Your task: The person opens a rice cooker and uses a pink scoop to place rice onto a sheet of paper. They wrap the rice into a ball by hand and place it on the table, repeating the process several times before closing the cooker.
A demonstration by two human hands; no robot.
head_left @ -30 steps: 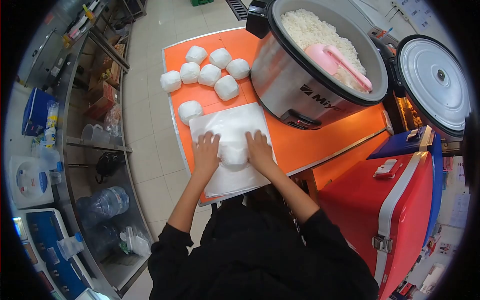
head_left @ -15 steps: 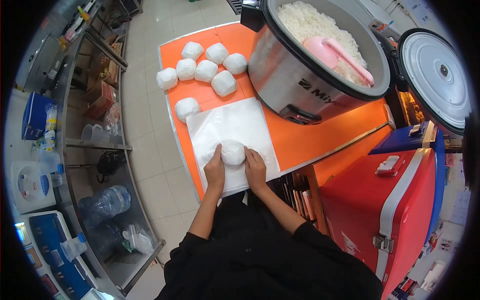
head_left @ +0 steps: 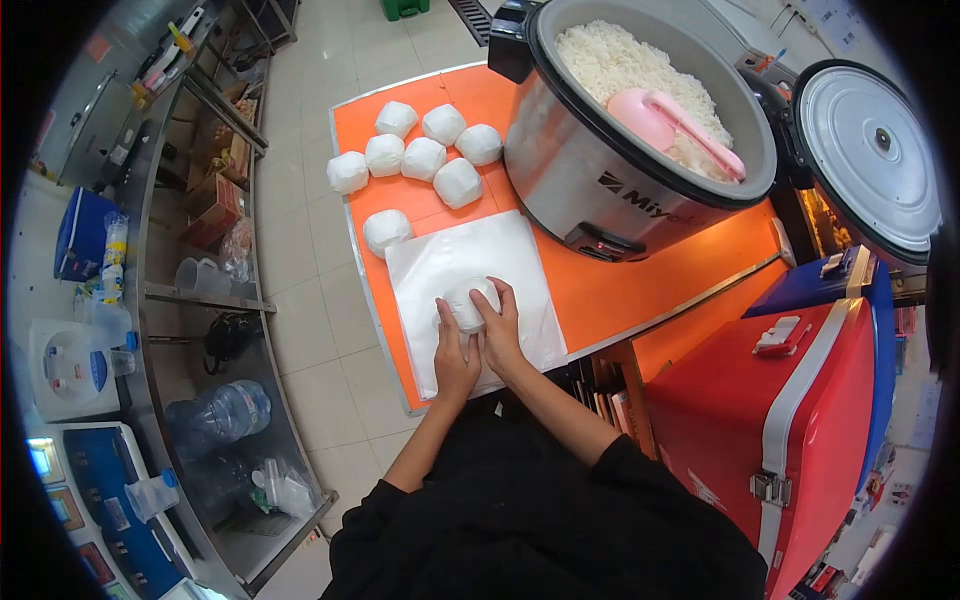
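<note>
Both my hands cup a white wrapped rice ball (head_left: 467, 303) on a stack of white plastic sheets (head_left: 470, 260) lying on the orange table (head_left: 600, 285). My left hand (head_left: 455, 358) grips its near side and my right hand (head_left: 500, 328) wraps over its right side. Several finished white rice parcels (head_left: 422, 157) lie in a group at the table's far left, with one more parcel (head_left: 385, 230) just beyond the sheets.
A large steel rice cooker (head_left: 620, 180) full of white rice holds a pink scoop (head_left: 670, 118); its open lid (head_left: 868, 155) stands at the right. A red and blue cooler (head_left: 800, 400) sits right of me. Steel shelves (head_left: 190, 290) with water bottles line the left.
My hands drew together from flat on the sheet to close around the rice ball, gathering the wrap about it. The ball rose slightly off the sheets.
</note>
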